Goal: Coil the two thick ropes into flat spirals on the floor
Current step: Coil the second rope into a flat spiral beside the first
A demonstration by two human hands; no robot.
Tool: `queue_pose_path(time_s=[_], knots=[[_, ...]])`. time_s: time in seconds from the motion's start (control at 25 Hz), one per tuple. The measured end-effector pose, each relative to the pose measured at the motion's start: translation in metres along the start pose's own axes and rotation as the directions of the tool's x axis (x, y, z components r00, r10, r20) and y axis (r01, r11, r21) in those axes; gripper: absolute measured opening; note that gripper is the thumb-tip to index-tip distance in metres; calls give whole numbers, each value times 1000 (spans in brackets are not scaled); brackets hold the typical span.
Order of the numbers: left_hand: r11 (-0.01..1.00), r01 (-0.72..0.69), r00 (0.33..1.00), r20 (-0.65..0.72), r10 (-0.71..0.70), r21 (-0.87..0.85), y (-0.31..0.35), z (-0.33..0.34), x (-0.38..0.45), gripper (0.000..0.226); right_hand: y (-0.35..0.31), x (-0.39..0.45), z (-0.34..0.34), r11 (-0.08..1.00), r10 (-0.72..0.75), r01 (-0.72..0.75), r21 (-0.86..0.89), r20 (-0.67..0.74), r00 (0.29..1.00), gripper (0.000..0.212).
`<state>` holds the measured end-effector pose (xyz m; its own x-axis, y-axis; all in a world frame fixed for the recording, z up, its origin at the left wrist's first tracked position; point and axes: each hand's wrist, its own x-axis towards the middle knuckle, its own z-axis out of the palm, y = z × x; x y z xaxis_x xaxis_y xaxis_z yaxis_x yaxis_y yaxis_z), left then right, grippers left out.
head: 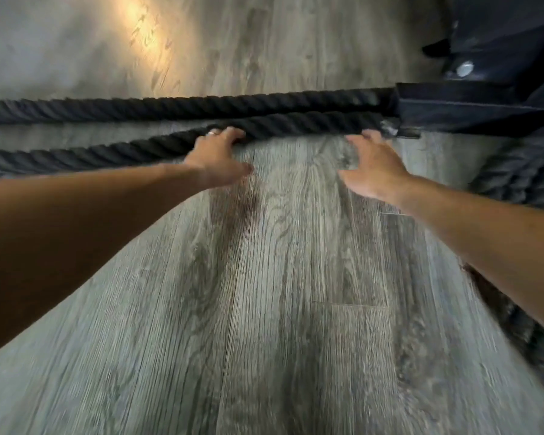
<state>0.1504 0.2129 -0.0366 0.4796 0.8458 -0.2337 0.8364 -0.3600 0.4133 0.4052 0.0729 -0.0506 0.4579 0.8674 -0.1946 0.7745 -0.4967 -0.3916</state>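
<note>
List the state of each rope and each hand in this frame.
Near rope: lying stretched out on the floor, uncoiled.
Far rope: lying straight on the floor, uncoiled, untouched.
Left hand: open, fingers resting on the near rope.
Right hand: open, fingers spread, reaching the near rope's right end; contact unclear.

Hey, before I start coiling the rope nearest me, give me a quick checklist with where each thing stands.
1. Left hand on the near rope: ok, its fingers rest on it, not closed around it.
2. Right hand gripping: not ok, open at the rope's right end.
3. Far rope out of the way: ok, it lies apart, behind.
4. Bare floor for a spiral: ok.
5. Rope free of the dark frame: cannot tell.
6. Rope pile on the right clear: cannot tell, partly out of view.
</note>
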Motion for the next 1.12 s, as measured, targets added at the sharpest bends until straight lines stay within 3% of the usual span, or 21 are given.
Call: queue_pose_path(time_s=[0.12,0.24,0.36,0.44,0.56,0.6,0.68,0.8,0.92,1.0,1.12], knots=[[984,95,995,-30,-91,148,-27,-25,42,84,-13,51,-9,996,-48,54,-68,85,995,83],[956,146,984,65,-167,253,-54,-32,61,89,-13,75,-8,980,-21,72,-187,262,965,87],[932,89,976,154,-152,351,-69,-29,63,83,-15,79,-8,970,19,43,-238,253,967,96],[892,-10,980,183,-82,451,-75,-22,47,74,-17,71,-7,968,69,-8,-250,236,969,88],[826,-107,993,98,63,553,-92,0,2,70,-12,37,5,995,74,-64,-71,147,986,49],[830,-114,993,53,102,545,-95,7,-17,70,-10,20,12,994,100,-102,33,78,992,39],[842,-147,986,11,165,519,-98,19,-54,68,-8,-20,28,968,193,-184,168,-43,980,51],[848,-277,957,46,288,451,-90,35,-112,67,3,-80,45,964,259,-245,106,-147,955,49],[883,-384,922,163,351,270,-76,48,-177,70,20,-134,49,956,285,-273,108,-118,951,33],[879,-427,884,301,357,212,-62,58,-222,74,32,-173,51,977,212,-208,49,-75,975,27],[819,-534,758,549,353,211,-36,82,-273,93,45,-234,56,997,-42,41,-66,-14,999,26]])
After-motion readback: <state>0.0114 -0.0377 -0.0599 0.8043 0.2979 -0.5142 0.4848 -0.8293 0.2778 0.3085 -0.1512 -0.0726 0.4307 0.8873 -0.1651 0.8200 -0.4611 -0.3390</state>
